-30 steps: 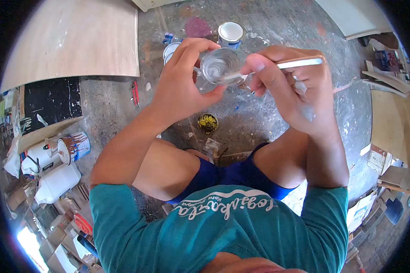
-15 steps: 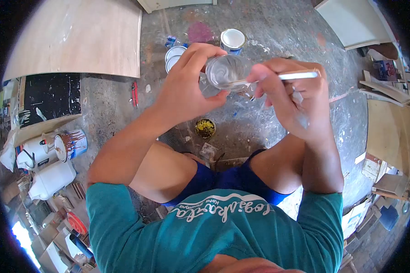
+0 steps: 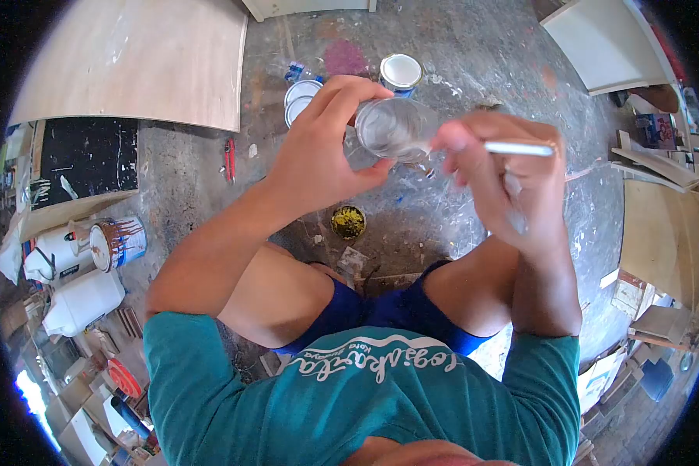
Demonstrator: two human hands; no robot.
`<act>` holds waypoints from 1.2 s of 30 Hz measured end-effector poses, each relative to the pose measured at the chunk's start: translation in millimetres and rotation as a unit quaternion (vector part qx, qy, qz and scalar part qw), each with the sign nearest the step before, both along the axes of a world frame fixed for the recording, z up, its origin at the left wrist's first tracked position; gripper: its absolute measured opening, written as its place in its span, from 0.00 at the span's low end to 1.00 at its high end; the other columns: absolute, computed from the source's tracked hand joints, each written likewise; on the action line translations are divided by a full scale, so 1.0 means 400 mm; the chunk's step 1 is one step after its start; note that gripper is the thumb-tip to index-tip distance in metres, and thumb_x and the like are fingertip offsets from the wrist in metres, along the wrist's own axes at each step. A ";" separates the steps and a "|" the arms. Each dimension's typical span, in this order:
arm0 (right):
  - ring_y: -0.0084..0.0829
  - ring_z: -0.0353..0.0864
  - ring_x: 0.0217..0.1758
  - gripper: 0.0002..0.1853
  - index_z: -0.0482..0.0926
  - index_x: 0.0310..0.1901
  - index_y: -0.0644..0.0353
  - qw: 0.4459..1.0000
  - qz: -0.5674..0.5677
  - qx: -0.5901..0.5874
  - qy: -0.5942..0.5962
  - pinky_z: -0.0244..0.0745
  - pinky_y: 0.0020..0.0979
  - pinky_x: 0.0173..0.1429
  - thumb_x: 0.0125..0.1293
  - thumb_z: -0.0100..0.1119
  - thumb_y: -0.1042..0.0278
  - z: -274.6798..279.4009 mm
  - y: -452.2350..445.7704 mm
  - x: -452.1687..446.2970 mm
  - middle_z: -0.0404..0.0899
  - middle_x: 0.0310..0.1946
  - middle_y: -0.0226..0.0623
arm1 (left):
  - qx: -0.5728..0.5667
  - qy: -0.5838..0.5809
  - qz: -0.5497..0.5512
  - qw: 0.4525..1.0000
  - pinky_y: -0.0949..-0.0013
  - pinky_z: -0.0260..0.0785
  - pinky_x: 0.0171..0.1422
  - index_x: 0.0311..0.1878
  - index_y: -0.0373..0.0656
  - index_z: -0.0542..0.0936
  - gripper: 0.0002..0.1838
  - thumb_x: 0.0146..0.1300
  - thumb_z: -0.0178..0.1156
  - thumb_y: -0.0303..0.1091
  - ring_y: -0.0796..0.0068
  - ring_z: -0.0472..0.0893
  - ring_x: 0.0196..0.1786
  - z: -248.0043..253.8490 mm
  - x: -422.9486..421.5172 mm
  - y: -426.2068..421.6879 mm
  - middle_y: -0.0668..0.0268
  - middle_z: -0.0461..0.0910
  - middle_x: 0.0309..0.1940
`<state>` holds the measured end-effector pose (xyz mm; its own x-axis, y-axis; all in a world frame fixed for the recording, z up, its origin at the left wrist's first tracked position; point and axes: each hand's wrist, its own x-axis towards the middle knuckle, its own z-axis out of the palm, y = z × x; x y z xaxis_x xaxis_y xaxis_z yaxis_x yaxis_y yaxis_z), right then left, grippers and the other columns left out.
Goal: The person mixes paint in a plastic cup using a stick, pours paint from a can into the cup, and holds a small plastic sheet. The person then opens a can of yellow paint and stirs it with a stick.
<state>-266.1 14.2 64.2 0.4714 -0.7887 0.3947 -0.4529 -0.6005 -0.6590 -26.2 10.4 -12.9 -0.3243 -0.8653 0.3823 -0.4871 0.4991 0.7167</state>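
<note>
My left hand is wrapped round a clear plastic cup, tilted so that its mouth faces me. Inside the cup there is a clear or whitish liquid. My right hand, blurred by motion, grips a thin white stick close to the cup's right side. The stick's far end is smeared and partly hidden by my fingers, so I cannot tell what its tip is. Pale smears mark the back of my right hand.
Beyond the cup, an open can of white paint and round lids are on the stained floor. A small tin with yellow paint sits between my legs. A red cutter lies left, below a wooden panel; paint buckets stand farther left.
My right hand has shifted slightly right and down with the stick, which is drawn back from the cup. My left hand and the cup have barely moved.
</note>
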 end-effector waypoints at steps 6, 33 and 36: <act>0.21 0.80 0.23 0.15 0.88 0.39 0.66 0.998 0.043 0.018 -0.048 0.73 0.26 0.28 0.82 0.61 0.65 -0.006 0.000 0.008 0.86 0.27 0.35 | -0.001 0.008 0.002 1.000 0.71 0.77 0.41 0.66 0.48 0.78 0.40 0.46 0.81 0.27 0.74 0.82 0.44 -0.001 -0.001 -0.001 0.65 0.77 0.62; 0.18 0.80 0.26 0.15 0.90 0.42 0.64 0.991 -0.044 0.077 -0.105 0.70 0.22 0.29 0.82 0.60 0.63 -0.022 -0.013 -0.003 0.85 0.25 0.31 | 0.016 0.005 0.011 1.000 0.70 0.75 0.37 0.62 0.46 0.80 0.35 0.47 0.80 0.30 0.71 0.82 0.44 0.010 -0.014 0.000 0.64 0.79 0.56; 0.18 0.80 0.26 0.15 0.90 0.44 0.63 0.988 -0.056 0.129 -0.065 0.70 0.22 0.30 0.82 0.61 0.61 -0.009 -0.011 -0.012 0.85 0.26 0.31 | 0.011 -0.009 0.007 1.000 0.70 0.75 0.37 0.63 0.46 0.81 0.35 0.47 0.81 0.30 0.71 0.82 0.44 0.012 -0.012 -0.004 0.63 0.79 0.56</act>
<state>-270.8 9.9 60.6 0.3335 -0.9155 0.2253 -0.4078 -0.3555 -0.8410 -31.1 8.8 -8.0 -0.3190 -0.8775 0.3580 -0.5061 0.4771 0.7185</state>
